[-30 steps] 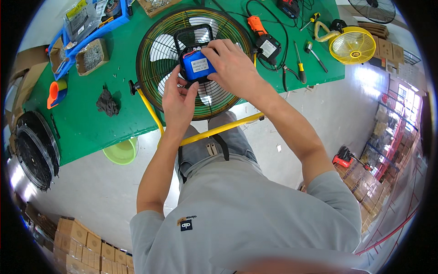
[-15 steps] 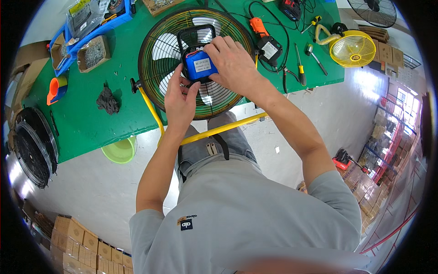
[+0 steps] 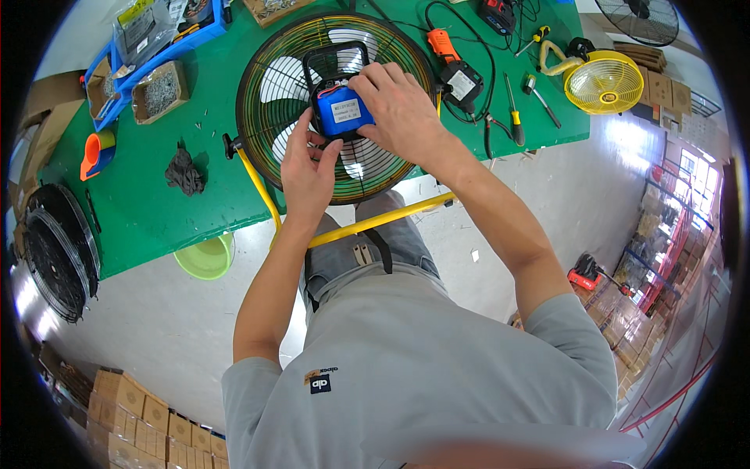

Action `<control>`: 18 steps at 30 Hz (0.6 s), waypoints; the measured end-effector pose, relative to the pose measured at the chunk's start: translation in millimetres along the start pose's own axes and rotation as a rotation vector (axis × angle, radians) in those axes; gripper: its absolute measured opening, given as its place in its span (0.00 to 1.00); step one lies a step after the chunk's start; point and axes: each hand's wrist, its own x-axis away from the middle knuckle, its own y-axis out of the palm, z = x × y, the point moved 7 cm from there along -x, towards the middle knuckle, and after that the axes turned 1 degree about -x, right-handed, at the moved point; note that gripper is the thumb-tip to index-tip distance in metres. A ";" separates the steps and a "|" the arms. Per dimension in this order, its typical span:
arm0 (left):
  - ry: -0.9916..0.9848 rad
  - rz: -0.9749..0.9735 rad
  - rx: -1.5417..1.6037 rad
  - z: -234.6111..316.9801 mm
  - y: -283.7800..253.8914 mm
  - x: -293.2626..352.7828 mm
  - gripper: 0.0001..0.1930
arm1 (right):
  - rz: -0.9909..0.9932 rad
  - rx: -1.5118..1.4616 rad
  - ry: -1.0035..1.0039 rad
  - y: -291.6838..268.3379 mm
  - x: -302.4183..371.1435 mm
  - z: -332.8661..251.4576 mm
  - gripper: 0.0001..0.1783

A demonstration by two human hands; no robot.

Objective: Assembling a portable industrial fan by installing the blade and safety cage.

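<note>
A blue battery pack (image 3: 344, 111) with a white label and thin red wires lies in a black housing (image 3: 319, 129) with a loop handle (image 3: 336, 51), over the middle of a large round fan (image 3: 269, 141). My right hand (image 3: 400, 109) is closed over the pack's right side, fingertips at its upper edge and thumb by its lower right corner. From the lower left, my left hand (image 3: 309, 170) curls its fingers and thumb round the housing's lower left corner. The undersides of both grips are hidden.
A yellow tube stand (image 3: 383, 220) runs along the fan's near side. On the green bench (image 3: 156, 223) are a dark rag (image 3: 183, 172), a box of screws (image 3: 161, 91), a black charger (image 3: 462, 84), pliers (image 3: 490, 134) and a screwdriver (image 3: 516, 117). A small yellow fan (image 3: 604, 83) stands far right.
The battery pack has tilted or shifted very slightly in the housing. Both hands keep nearly the same places and grips.
</note>
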 end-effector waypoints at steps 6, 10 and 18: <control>0.048 0.031 -0.003 1.7 -1.0 0.0 0.34 | -0.057 -0.024 0.071 0.0 0.4 -0.6 0.40; 0.055 0.029 -0.031 4.5 -1.6 -0.9 0.34 | -0.086 0.009 0.063 -1.8 -1.7 -2.3 0.40; 0.028 0.017 -0.025 5.3 -1.2 -0.4 0.33 | -0.056 0.056 -0.107 -1.9 -8.9 1.6 0.35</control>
